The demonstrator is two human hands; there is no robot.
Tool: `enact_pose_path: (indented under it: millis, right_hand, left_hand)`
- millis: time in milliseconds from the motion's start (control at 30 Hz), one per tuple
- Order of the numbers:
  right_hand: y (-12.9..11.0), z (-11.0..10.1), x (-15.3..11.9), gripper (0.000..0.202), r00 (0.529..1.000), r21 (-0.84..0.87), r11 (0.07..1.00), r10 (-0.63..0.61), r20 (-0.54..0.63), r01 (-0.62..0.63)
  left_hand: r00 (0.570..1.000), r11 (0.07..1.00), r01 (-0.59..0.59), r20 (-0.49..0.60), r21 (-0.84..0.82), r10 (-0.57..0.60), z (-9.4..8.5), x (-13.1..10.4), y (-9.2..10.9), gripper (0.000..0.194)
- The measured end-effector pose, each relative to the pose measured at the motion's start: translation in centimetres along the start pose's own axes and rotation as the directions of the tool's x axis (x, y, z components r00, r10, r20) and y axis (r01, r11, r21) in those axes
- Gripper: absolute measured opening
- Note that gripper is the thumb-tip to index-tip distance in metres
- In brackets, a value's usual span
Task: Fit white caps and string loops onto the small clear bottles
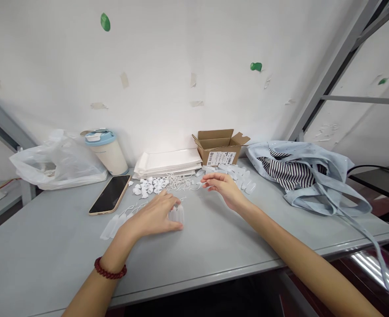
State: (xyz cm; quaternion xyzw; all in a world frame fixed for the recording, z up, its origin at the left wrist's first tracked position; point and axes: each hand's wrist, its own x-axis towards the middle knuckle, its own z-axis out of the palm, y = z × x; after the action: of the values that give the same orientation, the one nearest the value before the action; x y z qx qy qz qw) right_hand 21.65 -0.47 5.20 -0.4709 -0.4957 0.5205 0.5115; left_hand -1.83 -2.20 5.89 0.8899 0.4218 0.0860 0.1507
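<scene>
My left hand (158, 214), with a red beaded bracelet on the wrist, is over several translucent tags (177, 215) lying on the grey table. Its thumb and fingers are apart around them; whether it grips any is unclear. More tags with white strings (111, 225) lie side by side to its left. My right hand (221, 187) is above the table beside a pile of clear plastic pieces (244, 178), its fingers stretched out and nothing visible in them. Between and behind my hands are small white pieces (148, 186) and a heap of pale strings (178, 181).
A phone (110, 196), a cup (108, 152) and a white plastic bag (57, 163) are at the left. White envelopes (170, 162) and an open cardboard box (219, 147) stand against the wall. A light blue cloth bag (333, 160) lies at the right.
</scene>
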Motion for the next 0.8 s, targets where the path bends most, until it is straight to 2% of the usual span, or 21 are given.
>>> enact_pose_path:
  millis: [100,200,267,333,367,433,533,600,800]
  right_hand:
    - [0.0,0.0,0.1,0.013,1.000,-0.007,1.000,-0.005,0.004,0.005]
    - [0.1,-0.3,0.4,0.013,0.999,-0.048,0.998,-0.032,-0.015,0.031]
    - [0.3,-0.8,0.8,0.013,0.996,-0.137,0.988,-0.082,-0.037,0.076]
    - [0.6,-1.4,1.5,0.017,0.984,-0.310,0.939,-0.171,-0.048,0.148]
    - [0.8,-1.8,1.8,0.019,0.973,-0.427,0.884,-0.229,-0.040,0.191]
    - [1.1,-2.6,2.4,0.025,0.944,-0.648,0.715,-0.331,0.013,0.260]
    - [1.5,-3.5,3.1,0.035,0.918,-0.850,0.442,-0.381,0.111,0.286]
    - [1.6,-3.8,3.4,0.039,0.924,-0.915,0.305,-0.351,0.149,0.263]
    - [1.1,-4.3,3.5,0.045,0.966,-0.977,-0.007,-0.149,0.212,0.214]
  left_hand:
    - [1.000,0.999,-0.009,-0.023,-0.050,0.008,-0.1,0.0,0.0,0.048]
    - [0.999,0.995,0.022,-0.033,-0.096,-0.025,-0.3,0.0,0.0,0.041]
    - [0.997,0.993,0.056,-0.040,-0.107,-0.060,-0.5,0.1,-0.2,0.036]
    - [0.994,0.991,0.074,-0.072,-0.111,-0.083,-0.5,0.2,-0.5,0.033]
    - [0.991,0.990,0.077,-0.096,-0.118,-0.088,-0.4,0.4,-0.7,0.032]
    - [0.985,0.987,0.069,-0.149,-0.144,-0.090,-0.1,0.8,-1.0,0.028]
    - [0.972,0.984,0.048,-0.218,-0.169,-0.085,0.5,1.7,-1.3,0.024]
    - [0.967,0.990,0.019,-0.248,-0.139,-0.054,0.8,2.6,-1.1,0.024]
    - [0.962,0.995,-0.083,-0.257,0.048,0.093,1.2,6.8,0.0,0.027]
